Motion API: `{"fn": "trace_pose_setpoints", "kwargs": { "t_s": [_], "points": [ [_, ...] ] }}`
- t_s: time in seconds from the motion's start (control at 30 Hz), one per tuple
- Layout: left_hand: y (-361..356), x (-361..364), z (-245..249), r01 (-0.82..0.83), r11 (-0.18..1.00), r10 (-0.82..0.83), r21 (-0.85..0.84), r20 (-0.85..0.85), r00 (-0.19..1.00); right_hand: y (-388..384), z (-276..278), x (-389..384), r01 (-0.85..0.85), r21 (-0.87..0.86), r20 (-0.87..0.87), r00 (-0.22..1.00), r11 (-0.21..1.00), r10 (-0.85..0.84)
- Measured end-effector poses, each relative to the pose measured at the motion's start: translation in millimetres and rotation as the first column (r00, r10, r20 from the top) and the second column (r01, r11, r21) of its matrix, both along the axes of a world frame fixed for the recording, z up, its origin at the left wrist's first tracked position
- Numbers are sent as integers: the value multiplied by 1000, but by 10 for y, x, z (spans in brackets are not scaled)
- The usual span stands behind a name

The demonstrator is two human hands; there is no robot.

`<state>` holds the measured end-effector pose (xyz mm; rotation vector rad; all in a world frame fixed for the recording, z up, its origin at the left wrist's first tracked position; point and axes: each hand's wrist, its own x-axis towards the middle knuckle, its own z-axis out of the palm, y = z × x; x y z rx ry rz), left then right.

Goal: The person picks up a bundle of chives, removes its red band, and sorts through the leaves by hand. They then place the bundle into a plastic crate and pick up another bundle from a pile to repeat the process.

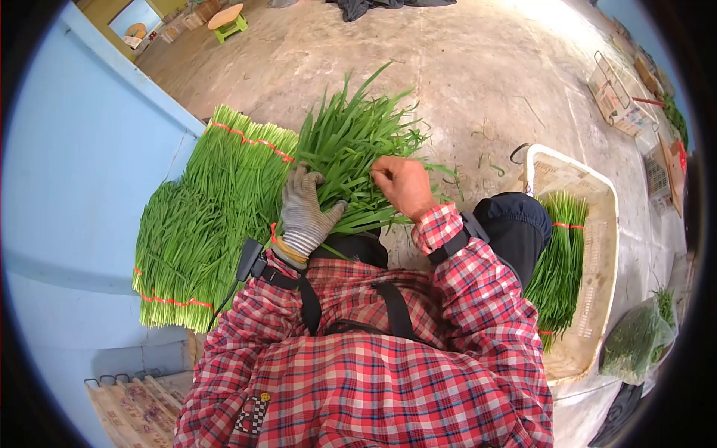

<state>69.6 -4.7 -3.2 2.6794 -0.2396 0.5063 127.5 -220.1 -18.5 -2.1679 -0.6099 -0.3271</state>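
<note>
Chive bunch (355, 145), loose and untied, held over the lap with its tips fanning outward. Gloved left hand (302, 216) is clasped around its lower stems; bare right hand (403, 187) is pinched into the leaves just beside. Probably light, limp and easily bruised, so best gripped at the gathered stem end. Tied bundles (202, 224) are stacked at left, basket (611, 224) at right.

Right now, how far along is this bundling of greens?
Done: banded bundles stacked by the wall, another bundle in the basket. In hand: gloved left hand grips a loose bunch, right hand picks at its leaves. Left: this bunch shows no band yet.
</note>
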Motion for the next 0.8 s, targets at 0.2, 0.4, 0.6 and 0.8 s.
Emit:
{"fn": "trace_pose_setpoints", "kwargs": {
  "t_s": [0.2, 0.4, 0.6, 0.8],
  "points": [
    [-40, -26, 8, -37, 994, 36, 104, 11, 999, -278, -246, 102, 420, 203, 246, 853, 885, -461],
    [-88, -20, -4, -10, 991, 3, 133, 56, 998, 139, 46, 39, 230, 295, -368, 923, 928, -112],
    [-115, -45, -2, -33, 982, 26, 184, 39, 999, 213, -258, 91, 255, 517, -495, 868, 817, 42],
    [-162, -32, -17, -28, 953, 26, 303, 10, 1000, -34, -223, 87, 435, 858, -513, 714, 273, 477]
  ]
}}
